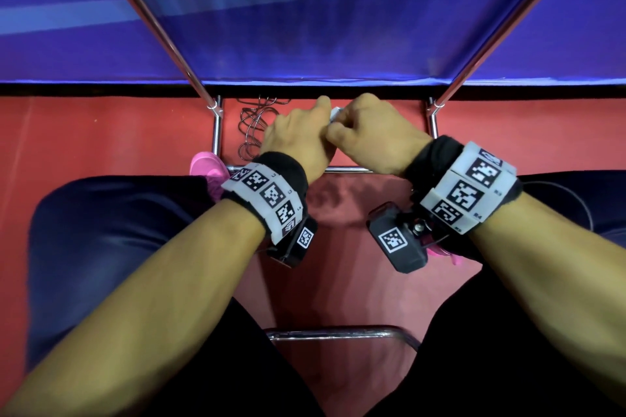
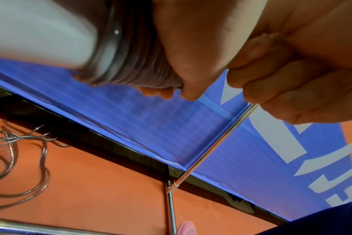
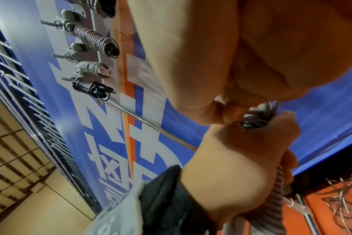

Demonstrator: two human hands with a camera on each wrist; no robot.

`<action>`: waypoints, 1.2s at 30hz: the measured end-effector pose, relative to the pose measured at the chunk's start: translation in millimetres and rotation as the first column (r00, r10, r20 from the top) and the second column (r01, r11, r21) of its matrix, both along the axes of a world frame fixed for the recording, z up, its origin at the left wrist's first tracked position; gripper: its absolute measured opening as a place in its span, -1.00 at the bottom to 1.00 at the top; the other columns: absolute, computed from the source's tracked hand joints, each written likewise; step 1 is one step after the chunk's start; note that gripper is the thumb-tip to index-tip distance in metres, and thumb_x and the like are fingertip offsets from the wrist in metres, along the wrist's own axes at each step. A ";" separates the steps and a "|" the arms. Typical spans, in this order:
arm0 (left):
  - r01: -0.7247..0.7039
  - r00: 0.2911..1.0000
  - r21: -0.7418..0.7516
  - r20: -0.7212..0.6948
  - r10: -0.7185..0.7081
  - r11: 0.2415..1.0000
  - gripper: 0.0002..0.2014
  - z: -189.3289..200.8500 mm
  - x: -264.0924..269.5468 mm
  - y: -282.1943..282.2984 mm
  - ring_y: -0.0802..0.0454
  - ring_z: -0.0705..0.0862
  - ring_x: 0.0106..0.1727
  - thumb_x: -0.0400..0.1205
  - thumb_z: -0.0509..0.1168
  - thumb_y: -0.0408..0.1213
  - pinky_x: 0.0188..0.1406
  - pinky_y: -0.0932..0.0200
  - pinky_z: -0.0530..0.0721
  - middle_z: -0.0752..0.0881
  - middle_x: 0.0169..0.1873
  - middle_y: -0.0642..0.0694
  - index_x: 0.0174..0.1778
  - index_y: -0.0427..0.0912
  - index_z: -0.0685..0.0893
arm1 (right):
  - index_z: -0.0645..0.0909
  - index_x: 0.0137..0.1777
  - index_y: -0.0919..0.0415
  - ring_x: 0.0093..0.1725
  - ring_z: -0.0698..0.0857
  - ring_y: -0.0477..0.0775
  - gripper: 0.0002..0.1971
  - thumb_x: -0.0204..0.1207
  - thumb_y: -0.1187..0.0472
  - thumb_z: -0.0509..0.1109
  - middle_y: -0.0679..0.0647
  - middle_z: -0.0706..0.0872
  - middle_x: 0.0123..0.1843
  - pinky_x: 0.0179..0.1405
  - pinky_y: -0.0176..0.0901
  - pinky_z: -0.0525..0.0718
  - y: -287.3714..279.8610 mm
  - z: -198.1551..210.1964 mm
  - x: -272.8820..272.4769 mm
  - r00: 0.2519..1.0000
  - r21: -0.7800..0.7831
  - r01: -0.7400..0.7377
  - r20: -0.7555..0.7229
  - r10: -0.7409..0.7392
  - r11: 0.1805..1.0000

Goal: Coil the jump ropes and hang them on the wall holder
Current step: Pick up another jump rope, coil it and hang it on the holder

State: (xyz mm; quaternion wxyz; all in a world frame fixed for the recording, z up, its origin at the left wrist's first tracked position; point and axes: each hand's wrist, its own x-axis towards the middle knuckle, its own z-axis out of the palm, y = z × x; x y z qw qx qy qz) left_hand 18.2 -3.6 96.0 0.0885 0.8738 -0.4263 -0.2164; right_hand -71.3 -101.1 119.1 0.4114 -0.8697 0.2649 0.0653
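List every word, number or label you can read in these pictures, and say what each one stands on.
"R3", "R4", "R5": beside the black square codes on the white right-wrist band.
White left-wrist band: small print beside its codes, too blurred to read.
Blue wall banner: large white characters, cropped and not readable.

red floor (image 1: pixel 101 132): loose rope tangle (image 1: pixel 250 125), metal frame base (image 1: pixel 216 134).

Polished metal frame (image 1: pixel 217 132), matt red floor (image 1: pixel 101 132), glossy thin jump rope (image 2: pixel 44 152)
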 end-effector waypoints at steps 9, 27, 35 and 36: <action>-0.043 0.999 -0.062 -0.010 0.042 0.997 -0.71 -2.2 1.4 -0.3 -0.46 0.60 0.14 0.71 0.21 0.02 -0.02 -0.11 0.41 0.71 0.07 -0.34 0.20 -0.10 0.52 | 0.58 -0.37 0.19 -0.66 0.42 -0.11 -0.55 0.61 -0.13 0.26 -0.11 0.50 -0.66 -0.52 -0.23 0.35 -9.1 3.8 2.1 0.978 0.139 0.187 -0.122 -0.171 0.972; 0.059 0.991 -0.062 0.122 -0.051 0.996 -0.79 -9.7 6.5 -2.1 -0.42 0.67 -0.04 0.64 0.17 -0.24 -0.15 -0.12 0.53 0.74 -0.09 -0.28 0.18 -0.06 0.57 | 0.58 -0.27 0.22 -0.61 0.58 -0.02 -0.42 0.79 -0.17 0.01 0.07 0.57 -0.46 -0.81 -0.42 0.14 -10.0 -5.2 1.9 0.918 0.647 0.385 -0.339 -0.204 0.658; -0.007 1.000 -0.076 0.027 0.009 0.997 -0.85 -8.0 4.3 -2.3 -0.41 0.68 -0.05 0.59 0.27 -0.14 -0.10 -0.11 0.63 0.76 -0.12 -0.26 0.02 -0.03 0.65 | 0.41 -0.38 0.14 -0.68 0.36 -0.07 -0.47 0.77 -0.15 0.09 0.01 0.43 -0.57 -0.77 -0.43 0.11 -7.1 -13.1 2.1 0.949 0.609 0.311 -0.241 -0.204 0.729; -0.052 0.999 -0.104 -0.006 0.052 0.993 -0.88 -9.0 5.8 -3.5 -0.41 0.65 -0.10 0.57 0.29 -0.11 -0.15 -0.10 0.62 0.74 -0.16 -0.26 -0.06 -0.05 0.62 | 0.37 -0.40 0.12 -0.70 0.29 -0.08 -0.49 0.79 -0.07 0.08 -0.01 0.38 -0.59 -0.76 -0.43 0.10 -5.9 -14.0 2.6 0.954 0.618 0.300 -0.202 -0.221 0.727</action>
